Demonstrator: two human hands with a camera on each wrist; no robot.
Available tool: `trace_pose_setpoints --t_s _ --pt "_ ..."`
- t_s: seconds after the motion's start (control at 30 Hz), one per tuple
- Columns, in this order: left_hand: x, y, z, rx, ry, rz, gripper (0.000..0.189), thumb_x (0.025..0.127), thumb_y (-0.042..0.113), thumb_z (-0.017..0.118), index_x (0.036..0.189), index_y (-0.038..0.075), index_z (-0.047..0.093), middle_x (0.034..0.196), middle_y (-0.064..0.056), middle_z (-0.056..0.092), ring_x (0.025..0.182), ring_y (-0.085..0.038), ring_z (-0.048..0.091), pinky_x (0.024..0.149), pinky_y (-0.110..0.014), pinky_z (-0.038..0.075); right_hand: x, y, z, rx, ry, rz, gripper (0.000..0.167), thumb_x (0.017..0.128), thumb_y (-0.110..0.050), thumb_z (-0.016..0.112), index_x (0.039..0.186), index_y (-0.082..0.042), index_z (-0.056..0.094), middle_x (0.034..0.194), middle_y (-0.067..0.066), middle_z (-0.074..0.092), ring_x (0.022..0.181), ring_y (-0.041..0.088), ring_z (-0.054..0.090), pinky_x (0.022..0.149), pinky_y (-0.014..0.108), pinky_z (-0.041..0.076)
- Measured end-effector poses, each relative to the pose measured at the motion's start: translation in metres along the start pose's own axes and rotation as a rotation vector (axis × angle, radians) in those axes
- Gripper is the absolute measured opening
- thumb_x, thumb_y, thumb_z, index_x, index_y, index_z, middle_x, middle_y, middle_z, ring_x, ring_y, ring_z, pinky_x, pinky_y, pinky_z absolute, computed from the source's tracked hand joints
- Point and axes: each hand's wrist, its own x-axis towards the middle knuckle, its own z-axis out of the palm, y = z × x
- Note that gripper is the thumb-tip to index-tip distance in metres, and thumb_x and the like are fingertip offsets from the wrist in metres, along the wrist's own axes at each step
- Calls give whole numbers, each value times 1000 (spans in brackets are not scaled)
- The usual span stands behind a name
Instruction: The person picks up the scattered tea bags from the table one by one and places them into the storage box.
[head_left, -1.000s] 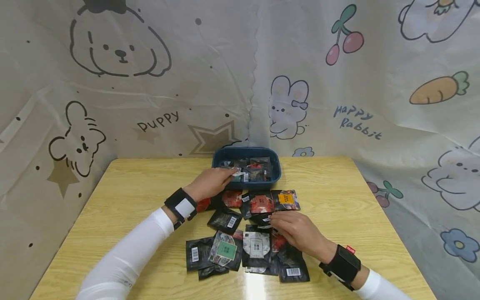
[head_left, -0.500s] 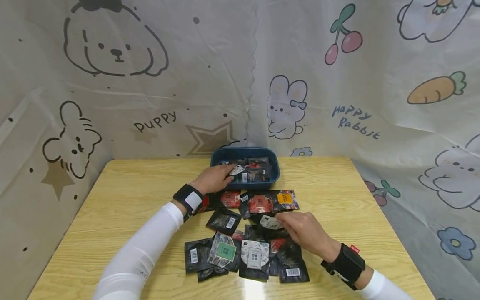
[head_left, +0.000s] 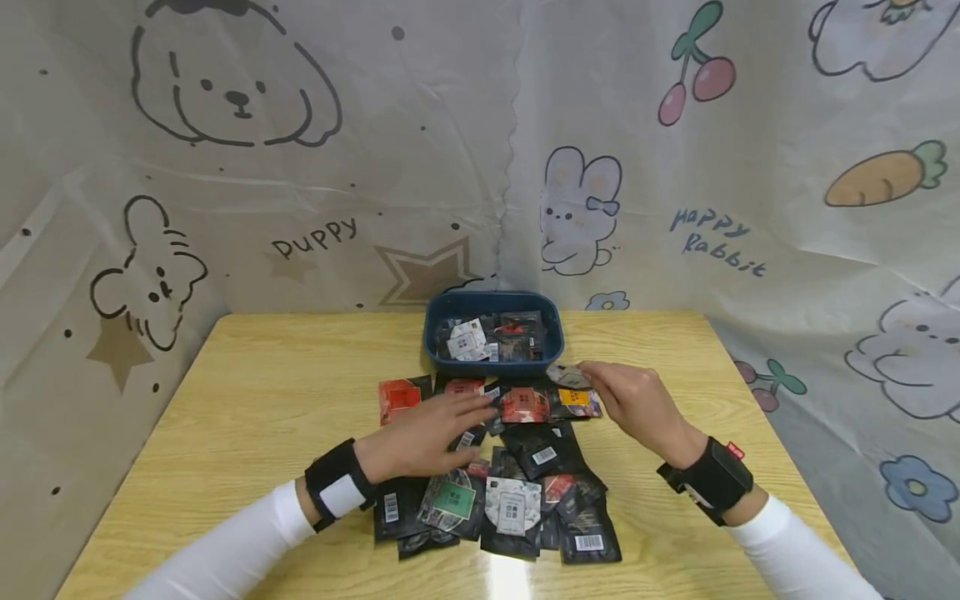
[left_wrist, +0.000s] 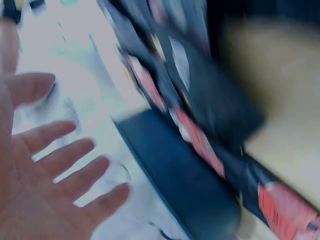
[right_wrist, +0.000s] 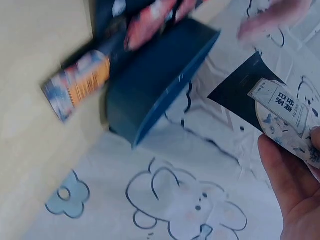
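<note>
My right hand (head_left: 637,404) pinches a black sachet with a white patterned label (right_wrist: 282,107) by its edge, in the air just off the front right corner of the blue bin (head_left: 491,367). My left hand (head_left: 423,437) hovers over the loose sachets with its fingers spread, holding nothing. Inside the bin, a white-labelled sachet (head_left: 467,340) lies on top of other dark ones. Spread in front are sachets with a green label (head_left: 453,498), a white label (head_left: 513,507), red labels (head_left: 525,404) and an orange label (head_left: 575,397). The left hand covers some of them.
The wooden table (head_left: 270,375) extends on both sides of the sachets. Behind the bin rises a printed cloth backdrop (head_left: 337,183), which also runs down both sides of the table. Both wrist views are partly blurred.
My left hand has released a white-labelled sachet in the bin and come back toward me over the pile. My right hand has lifted its sachet and moved toward the bin.
</note>
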Motion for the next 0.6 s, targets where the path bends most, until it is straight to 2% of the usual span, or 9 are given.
trace_pose_setpoints --t_s 0.17,0.27,0.4,0.6 --pt "-31 29 6 -87 -233 -30 80 88 53 67 154 26 31 160 -1 24 145 -33 23 109 -59 30 32 21 4 -41 6 4 31 87 5 66 118 2 65 103 16 71 88 29 71 72 41 58" --pt "-41 34 13 -122 -302 -44 86 83 53 72 155 30 29 161 0 21 145 -34 19 106 -65 29 51 37 13 -70 17 -13 32 89 5 64 121 2 64 99 16 72 79 28 70 66 39 58" --pt "-48 33 24 -105 -319 -34 92 79 47 78 155 32 27 161 0 19 146 -35 16 105 -67 28 77 56 24 -104 50 -8 31 92 2 63 123 0 63 93 15 72 67 27 67 58 40 55" --pt "-57 29 40 -104 -302 -22 84 84 38 77 153 32 31 160 2 21 146 -31 20 106 -57 35 103 72 50 -196 33 -19 29 93 -3 62 122 -3 63 96 13 72 74 27 69 63 40 56"
